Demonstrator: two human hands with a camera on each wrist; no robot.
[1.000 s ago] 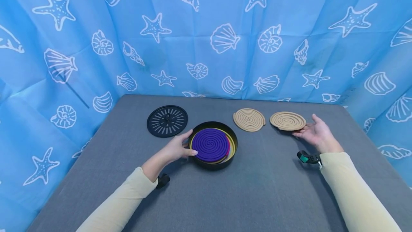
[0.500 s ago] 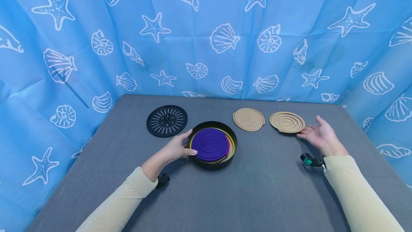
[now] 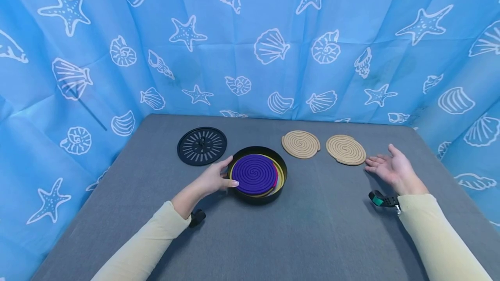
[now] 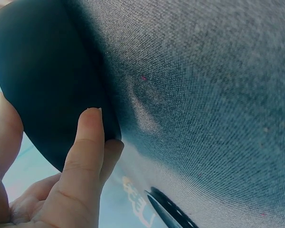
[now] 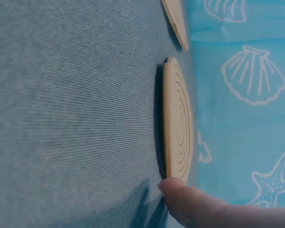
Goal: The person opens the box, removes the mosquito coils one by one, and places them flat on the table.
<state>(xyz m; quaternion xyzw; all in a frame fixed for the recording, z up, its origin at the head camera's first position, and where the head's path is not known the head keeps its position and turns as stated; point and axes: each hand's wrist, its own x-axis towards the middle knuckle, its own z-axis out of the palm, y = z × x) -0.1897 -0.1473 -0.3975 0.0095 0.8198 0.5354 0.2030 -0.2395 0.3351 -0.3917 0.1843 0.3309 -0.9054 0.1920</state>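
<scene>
Rightmost tan coaster [image 3: 346, 149] beside relaxed right fingers [image 3: 374, 163]; black pan [image 3: 257, 200] in the grip of left fingers [image 4: 84, 154].

A curtained-off tabletop space, shown by the grey table [image 3: 304, 233] and blue shell-print curtain [image 3: 242, 66] behind and beside it.

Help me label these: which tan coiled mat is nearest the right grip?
The rightmost tan mat, at the right grip; the other mat lies farther left, nearer the pan.
</scene>
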